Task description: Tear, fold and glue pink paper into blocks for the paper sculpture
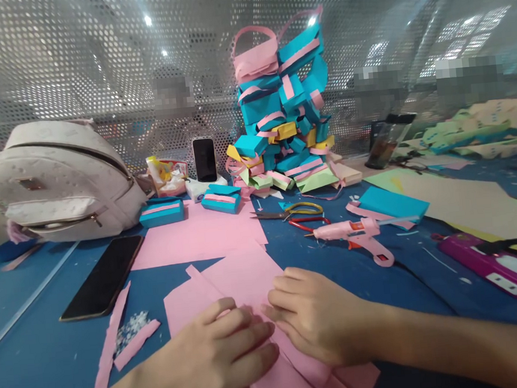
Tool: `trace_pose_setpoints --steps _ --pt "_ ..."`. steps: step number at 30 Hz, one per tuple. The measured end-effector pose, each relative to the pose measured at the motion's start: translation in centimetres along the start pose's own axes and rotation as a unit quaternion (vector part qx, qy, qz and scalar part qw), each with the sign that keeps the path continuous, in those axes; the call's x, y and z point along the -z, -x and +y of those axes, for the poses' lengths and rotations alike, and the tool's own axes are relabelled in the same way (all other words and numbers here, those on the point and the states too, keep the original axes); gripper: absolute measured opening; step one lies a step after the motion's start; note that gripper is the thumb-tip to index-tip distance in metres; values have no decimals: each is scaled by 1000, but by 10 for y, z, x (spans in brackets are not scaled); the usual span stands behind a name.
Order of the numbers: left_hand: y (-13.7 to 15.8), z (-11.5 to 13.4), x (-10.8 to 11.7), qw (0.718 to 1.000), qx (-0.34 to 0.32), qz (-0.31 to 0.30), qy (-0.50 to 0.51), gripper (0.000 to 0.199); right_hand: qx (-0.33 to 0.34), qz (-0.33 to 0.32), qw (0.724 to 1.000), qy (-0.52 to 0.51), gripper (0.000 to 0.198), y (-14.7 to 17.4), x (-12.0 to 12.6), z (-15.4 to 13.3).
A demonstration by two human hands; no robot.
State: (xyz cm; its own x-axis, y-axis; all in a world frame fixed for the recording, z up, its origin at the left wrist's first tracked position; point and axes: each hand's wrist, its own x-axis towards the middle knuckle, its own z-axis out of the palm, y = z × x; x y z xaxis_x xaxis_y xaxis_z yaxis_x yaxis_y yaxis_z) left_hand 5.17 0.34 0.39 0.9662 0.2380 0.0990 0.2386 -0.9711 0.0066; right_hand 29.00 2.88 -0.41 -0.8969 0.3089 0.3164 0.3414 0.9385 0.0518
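Observation:
Pink paper (242, 274) lies in front of me with folded layers towards my body. My left hand (224, 351) grips its folded part, fingers bent over it and thumb hidden. Opposite it, my right hand (314, 316) is closed on the same paper, with curled fingers close to the left fingertips. The exact pinch between the hands is partly hidden. Beyond my right hand lie a pink hot glue gun (347, 229) and scissors (305, 209) with yellow and red handles. Torn pink strips (136, 345) lie left of the paper beside small whitish bits (136, 325).
A stack of blue and pink paper bags (262, 109) stands against the perforated metal screen (70, 65). A white backpack (62, 181), a phone (103, 280), an upright phone (205, 160), a bottle (381, 144) and a purple power strip (491, 261) surround the blue table's work area.

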Motion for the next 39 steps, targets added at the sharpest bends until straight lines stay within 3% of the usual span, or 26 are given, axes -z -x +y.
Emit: trace_pose_setpoints --steps 4,8,18,25,39 --pt "-1 0 1 1000 -5 4 1 55 -13 21 1000 -10 29 1 0 1" --pt "-2 -1 1 1000 -2 10 1 59 -36 -2 999 -8 24 0 -5 0" --pt "-2 0 2 1000 -2 23 0 54 -21 -18 1000 2 22 0 0 0" --pt "-2 0 4 1000 -6 27 -9 54 -39 25 999 11 20 1 -8 1" --pt "-1 -1 2 1000 -2 4 3 55 -1 -4 1000 -22 24 0 -3 0"
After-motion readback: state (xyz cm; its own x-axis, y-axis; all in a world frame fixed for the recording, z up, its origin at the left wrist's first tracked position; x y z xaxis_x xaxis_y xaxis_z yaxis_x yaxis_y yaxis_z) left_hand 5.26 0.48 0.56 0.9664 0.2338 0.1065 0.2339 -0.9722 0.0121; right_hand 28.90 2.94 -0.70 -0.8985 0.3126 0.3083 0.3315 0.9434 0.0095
